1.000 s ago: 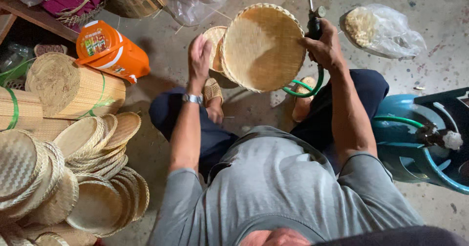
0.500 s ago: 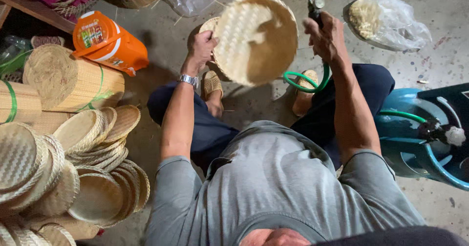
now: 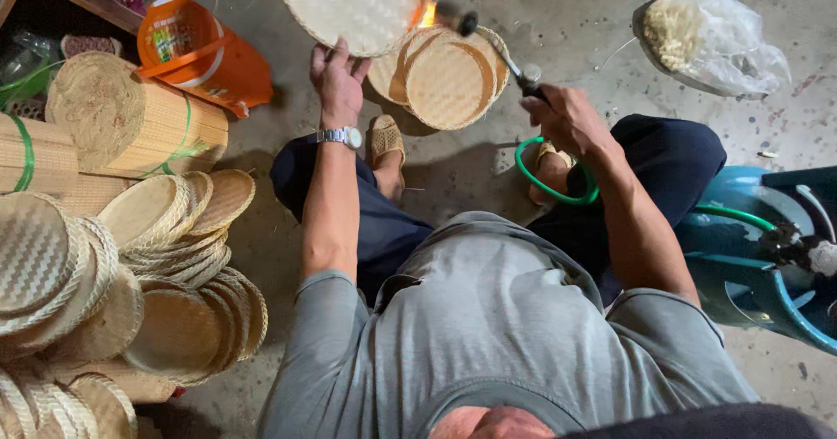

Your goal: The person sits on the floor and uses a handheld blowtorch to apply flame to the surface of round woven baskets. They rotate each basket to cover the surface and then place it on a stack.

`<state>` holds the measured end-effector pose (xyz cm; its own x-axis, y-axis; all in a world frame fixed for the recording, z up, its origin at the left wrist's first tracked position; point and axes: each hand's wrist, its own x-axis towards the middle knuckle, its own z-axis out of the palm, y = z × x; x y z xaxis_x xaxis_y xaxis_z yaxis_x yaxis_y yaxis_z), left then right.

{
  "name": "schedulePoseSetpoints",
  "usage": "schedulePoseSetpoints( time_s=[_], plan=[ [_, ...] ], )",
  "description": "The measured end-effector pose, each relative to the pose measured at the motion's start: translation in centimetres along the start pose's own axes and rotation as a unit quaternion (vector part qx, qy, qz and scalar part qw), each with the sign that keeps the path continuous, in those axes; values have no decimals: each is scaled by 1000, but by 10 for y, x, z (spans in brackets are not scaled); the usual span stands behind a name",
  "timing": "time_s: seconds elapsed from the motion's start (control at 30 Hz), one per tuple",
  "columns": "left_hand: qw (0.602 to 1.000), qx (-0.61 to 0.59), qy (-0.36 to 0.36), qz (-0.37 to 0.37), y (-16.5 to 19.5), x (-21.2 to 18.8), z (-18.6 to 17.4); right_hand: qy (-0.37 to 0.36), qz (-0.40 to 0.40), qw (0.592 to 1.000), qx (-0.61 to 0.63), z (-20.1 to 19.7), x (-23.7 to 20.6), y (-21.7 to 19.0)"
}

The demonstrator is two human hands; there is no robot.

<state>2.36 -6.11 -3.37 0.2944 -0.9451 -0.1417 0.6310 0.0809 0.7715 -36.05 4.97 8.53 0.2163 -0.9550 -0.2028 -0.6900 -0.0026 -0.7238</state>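
Flame now lit at the torch [image 3: 488, 38] tip, licking the woven tray [image 3: 353, 3] rim | left hand [image 3: 338, 81] clasps tray, lifted higher | right hand [image 3: 567, 116] wraps torch handle | singeing looks underway.

One woven tray [image 3: 353, 3] is lifted up, and at least two more woven trays [image 3: 446, 80] lie stacked on the floor below it; the big heaps at the left [image 3: 166, 230] are too many to count exactly. There is one orange bucket [image 3: 205, 55], one plastic bag [image 3: 715, 34], one blue gas cylinder [image 3: 758, 265], one green hose [image 3: 545, 182] and one torch [image 3: 497, 47]. I also count three rolls of bamboo mat [image 3: 131, 125], two hands and two sandals [image 3: 385, 142].
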Motion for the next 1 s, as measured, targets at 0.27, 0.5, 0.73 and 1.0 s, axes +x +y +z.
schedulePoseSetpoints(
  time_s=[0.27,0.5,0.73,1.0],
  plan=[
    [999,42,-25,21,14,-14,-2,25,19,999,38,-4,12,-4],
    [996,78,-39,25,8,-13,-14,7,32,997,75,-9,18,-4],
    [990,130,-26,57,7,-15,-12,8,58,994,93,-16,14,-6],
    [979,174,-44,100,12,-25,-4,-1,44,992,115,-18,14,-5]
  ],
)
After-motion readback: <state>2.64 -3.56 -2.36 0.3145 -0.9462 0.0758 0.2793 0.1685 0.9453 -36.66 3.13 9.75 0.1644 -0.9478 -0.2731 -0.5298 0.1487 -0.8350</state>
